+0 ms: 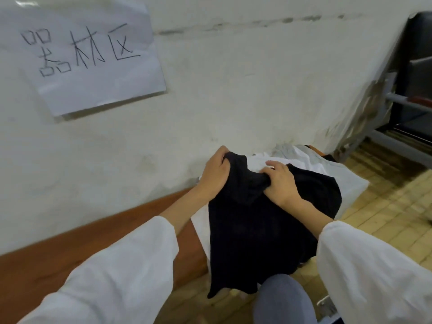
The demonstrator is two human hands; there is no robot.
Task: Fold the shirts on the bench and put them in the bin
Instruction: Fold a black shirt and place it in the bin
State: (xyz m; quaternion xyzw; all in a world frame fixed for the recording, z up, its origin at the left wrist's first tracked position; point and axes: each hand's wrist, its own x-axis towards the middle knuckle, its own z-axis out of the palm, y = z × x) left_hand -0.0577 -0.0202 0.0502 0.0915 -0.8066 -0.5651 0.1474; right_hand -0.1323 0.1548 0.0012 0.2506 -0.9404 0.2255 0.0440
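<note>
1. Two bare hands are in view, each coming out of a loose white sleeve (117, 277).
2. The left hand (216, 170) curls its fingers over the far left top edge of one black knitted shirt (257, 230) and holds that edge tightly.
3. The right hand (281, 181) lies just right of the left one. Its fingers are closed round a bunched fold of the same shirt near its top middle.
4. The black shirt is the only dark garment. Its upper part rests on a pile of light garments, and its lower part hangs over the near edge of the bench towards the floor.
5. The pile of white and pale grey shirts (304, 160) lies under and beyond the black one at the far right end of the bench. At least two pieces show, but an exact count cannot be made.
6. One long brown wooden bench (70, 251) runs along the foot of the wall from near left to far right.
7. One white paper sheet (93, 59) is stuck on the pale plastered wall (233, 90) at upper left and bears three handwritten characters.
8. One knee in grey trousers (282, 300) shows at the near edge, below the hanging hem.
9. A grey metal furniture frame (409, 101) stands at far right on the yellowish tiled floor (385, 206).
</note>
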